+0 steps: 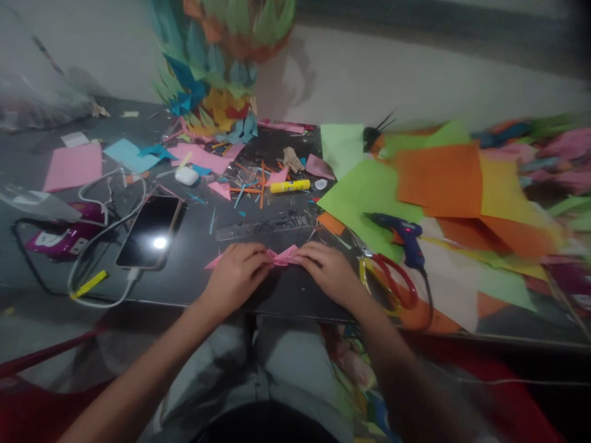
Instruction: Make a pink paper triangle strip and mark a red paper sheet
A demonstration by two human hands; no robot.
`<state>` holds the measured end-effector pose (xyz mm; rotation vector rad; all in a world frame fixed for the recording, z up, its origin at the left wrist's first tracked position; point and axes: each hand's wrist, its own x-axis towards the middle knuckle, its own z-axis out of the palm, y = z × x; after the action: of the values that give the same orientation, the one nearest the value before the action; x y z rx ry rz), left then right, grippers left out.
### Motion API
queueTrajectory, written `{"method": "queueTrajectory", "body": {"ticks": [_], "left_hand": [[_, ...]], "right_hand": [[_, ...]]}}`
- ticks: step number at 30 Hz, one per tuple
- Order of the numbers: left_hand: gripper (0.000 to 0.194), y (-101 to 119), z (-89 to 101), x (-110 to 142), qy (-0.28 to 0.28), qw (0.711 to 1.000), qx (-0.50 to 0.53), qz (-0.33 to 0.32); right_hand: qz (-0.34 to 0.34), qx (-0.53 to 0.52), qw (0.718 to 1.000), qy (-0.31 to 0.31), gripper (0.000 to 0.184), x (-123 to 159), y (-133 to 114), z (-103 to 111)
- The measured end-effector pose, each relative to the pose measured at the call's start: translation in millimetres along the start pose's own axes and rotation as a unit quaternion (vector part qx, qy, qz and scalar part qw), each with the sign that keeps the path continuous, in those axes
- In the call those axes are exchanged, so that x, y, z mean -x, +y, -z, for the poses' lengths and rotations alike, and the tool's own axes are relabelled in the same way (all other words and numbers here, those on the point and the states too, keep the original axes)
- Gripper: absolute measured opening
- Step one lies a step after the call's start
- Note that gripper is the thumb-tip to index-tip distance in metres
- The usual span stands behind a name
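The left hand [240,271] and right hand [330,271] pinch a pink paper [283,256] narrowly between their fingertips. It already shows folded points, though whether its folding is complete I cannot tell. Right of the fingers, an orange sheet [438,178] lies flat, seemingly unworked; a glue stick [290,186] rests beyond the fingertips.

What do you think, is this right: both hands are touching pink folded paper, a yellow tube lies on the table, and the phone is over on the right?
Not quite: the head view shows the phone over on the left. The rest is true: the left hand and right hand touch pink folded paper, and a yellow tube lies on the table.
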<state>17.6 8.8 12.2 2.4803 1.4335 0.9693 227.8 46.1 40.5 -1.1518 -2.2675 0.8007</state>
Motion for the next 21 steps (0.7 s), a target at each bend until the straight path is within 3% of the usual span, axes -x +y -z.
{"method": "queueTrajectory", "body": {"ticks": [10,21], "left_hand": [[0.008,1,2.4,-1,-0.001,1.000,0.006,0.014],[0.007,2,3.9,-2,-0.015,1.000,0.005,0.025]], "right_hand": [[0.043,0.019,0.998,-0.030,0.021,-9,-2,1],[0.045,0.024,0.995,-0.090,0.023,-18,-4,1]]}}
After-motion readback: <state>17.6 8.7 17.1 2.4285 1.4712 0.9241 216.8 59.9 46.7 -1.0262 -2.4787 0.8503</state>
